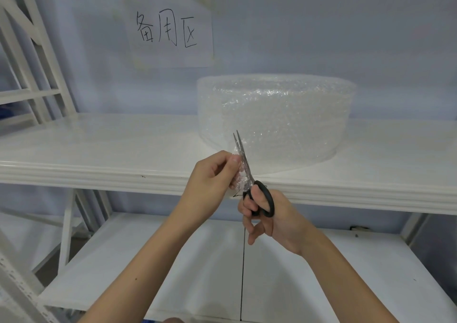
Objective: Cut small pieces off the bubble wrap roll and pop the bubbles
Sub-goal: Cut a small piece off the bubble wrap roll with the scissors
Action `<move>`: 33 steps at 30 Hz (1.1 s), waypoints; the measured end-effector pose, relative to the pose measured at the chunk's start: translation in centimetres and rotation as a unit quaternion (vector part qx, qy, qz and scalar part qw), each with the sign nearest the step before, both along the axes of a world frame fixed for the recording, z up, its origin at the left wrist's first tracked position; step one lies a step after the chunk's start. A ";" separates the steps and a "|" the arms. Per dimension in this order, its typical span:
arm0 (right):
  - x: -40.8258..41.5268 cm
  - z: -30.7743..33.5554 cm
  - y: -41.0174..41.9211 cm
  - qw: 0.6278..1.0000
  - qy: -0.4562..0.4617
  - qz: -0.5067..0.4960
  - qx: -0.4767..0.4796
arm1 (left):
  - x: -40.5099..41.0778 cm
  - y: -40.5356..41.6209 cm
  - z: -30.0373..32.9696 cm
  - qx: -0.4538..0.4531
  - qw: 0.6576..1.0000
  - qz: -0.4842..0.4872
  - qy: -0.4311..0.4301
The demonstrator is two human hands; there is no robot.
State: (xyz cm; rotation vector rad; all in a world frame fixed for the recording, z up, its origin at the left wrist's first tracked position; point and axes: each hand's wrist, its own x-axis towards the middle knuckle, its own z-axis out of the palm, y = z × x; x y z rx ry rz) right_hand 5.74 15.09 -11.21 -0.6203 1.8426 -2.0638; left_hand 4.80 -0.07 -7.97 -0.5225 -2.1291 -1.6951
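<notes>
Now, hands: both raised in front of the upper shelf edge, close together, each holding something.
Left hand (210,174): fingers curled, pinching a small strip of bubble wrap (238,174) between thumb and fingertips; the strip hangs roughly upright beside the scissor blades.
Right hand (269,217): fingers and thumb threaded through the black handles of the scissors (247,174), gripping them; blades point up and away from the person.
Scissor blades: nearly closed, tips only slightly parted, lying against the right side of the strip.
Bubble wrap roll (277,115): a wide, clear roll resting flat on the upper shelf (99,147), towards its right, just behind the scissor tips; whether the strip is joined to the roll cannot be told.
Lower shelf (148,261): white, below the hands, with a thin dark line running front to back across it.
Wall: pale blue, with a white paper sign (170,29) bearing handwritten black characters, stuck above and to the left of the roll.
Shelf frame (32,50): white metal uprights and braces at the left edge.
</notes>
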 end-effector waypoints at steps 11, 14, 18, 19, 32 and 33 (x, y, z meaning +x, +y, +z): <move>-0.1 0.8 0.0 1.000 0.023 -0.006 0.007 | -0.1 -0.3 0.0 -0.021 1.000 -0.018 0.011; 0.0 0.7 0.0 1.000 0.030 -0.008 0.001 | -0.4 -0.6 0.2 -0.040 0.999 -0.017 0.005; 0.1 0.8 -0.1 1.000 0.027 -0.013 -0.008 | -0.4 -1.4 1.2 -0.003 0.998 -0.020 -0.057; 0.1 0.9 -0.1 1.000 0.024 -0.014 -0.008 | -0.6 -1.6 1.5 0.021 0.997 -0.020 -0.068; 0.1 0.5 0.1 1.000 0.002 -0.002 0.004 | -1.0 0.1 2.0 0.053 0.998 0.015 -0.015; 0.1 0.3 0.2 1.000 0.001 0.002 0.007 | -1.0 0.2 2.0 0.059 0.998 0.016 -0.015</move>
